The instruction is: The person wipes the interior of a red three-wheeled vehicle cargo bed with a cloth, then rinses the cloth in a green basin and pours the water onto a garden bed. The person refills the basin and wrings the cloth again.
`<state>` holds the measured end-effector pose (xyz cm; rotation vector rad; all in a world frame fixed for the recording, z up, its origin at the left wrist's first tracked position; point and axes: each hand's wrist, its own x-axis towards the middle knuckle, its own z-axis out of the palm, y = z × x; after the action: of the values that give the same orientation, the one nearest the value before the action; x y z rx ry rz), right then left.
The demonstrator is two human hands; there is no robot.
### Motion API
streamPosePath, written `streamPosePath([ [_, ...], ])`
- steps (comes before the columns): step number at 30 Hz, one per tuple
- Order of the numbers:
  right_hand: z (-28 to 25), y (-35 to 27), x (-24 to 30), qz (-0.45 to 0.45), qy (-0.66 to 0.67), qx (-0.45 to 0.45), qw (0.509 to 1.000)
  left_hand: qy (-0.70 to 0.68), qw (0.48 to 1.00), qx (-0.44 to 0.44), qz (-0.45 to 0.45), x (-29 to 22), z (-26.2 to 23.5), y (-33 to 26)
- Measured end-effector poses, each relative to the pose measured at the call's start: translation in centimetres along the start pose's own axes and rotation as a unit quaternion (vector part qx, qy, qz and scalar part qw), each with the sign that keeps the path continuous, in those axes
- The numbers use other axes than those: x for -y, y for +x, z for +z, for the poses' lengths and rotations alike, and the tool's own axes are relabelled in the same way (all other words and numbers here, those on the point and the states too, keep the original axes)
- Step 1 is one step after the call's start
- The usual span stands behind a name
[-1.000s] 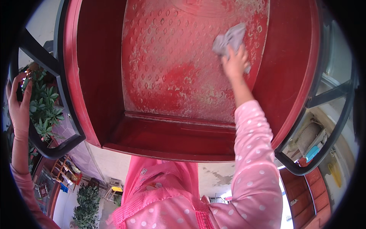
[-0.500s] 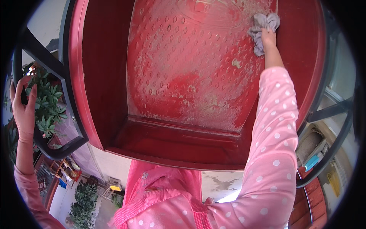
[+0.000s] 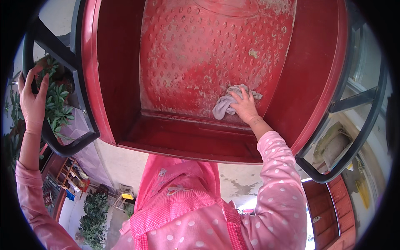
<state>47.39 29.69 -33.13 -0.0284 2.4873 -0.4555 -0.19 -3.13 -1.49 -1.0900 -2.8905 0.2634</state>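
Note:
A large red metal cargo box (image 3: 183, 148) stands in front of me, its diamond-patterned floor (image 3: 200, 50) dusty and worn. My right hand (image 3: 246, 107) reaches inside and presses a crumpled grey cloth (image 3: 225, 105) against that floor, near the close right corner. Its fingers are bent over the cloth. Outside the box on the left, my left hand (image 3: 33, 102) is at a black metal side rail (image 3: 28, 58), thumb and fingers curled about the bar. Part of its grip is hidden.
Another black rail (image 3: 354, 160) sticks out on the box's right side. Leafy green plants (image 3: 58, 102) grow beyond the left rail. Farther off are a small stool-like stand with a yellow item (image 3: 127, 196), a bush (image 3: 93, 214) and a brown door (image 3: 323, 208).
My right hand has drawn the cloth from the far right of the box floor toward me and to the left. The left hand stays at the rail.

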Motion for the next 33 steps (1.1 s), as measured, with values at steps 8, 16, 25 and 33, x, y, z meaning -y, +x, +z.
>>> streamPosePath([
  [8, -0.9, -3.6, -7.7, 0.306, 0.231, -0.184, 0.905, 0.026, 0.999, 0.025, -0.018, 0.6, 0.2, 0.3],
  [16, 8.1, -1.0, 1.5, 0.515, 0.274, -0.1, 0.806, 0.014, 1.0, 0.016, -0.003, 0.7, 0.2, 0.2],
  [25, 2.0, -4.3, 1.1, 0.456, 0.521, -0.047, 0.72, -0.001, 1.0, -0.004, -0.001, 0.6, 0.7, 0.3],
  [33, 3.0, -0.8, 3.4, 0.59, 0.527, -0.085, 0.605, 0.02, 1.0, 0.01, -0.005, 0.9, 0.4, 0.5],
])
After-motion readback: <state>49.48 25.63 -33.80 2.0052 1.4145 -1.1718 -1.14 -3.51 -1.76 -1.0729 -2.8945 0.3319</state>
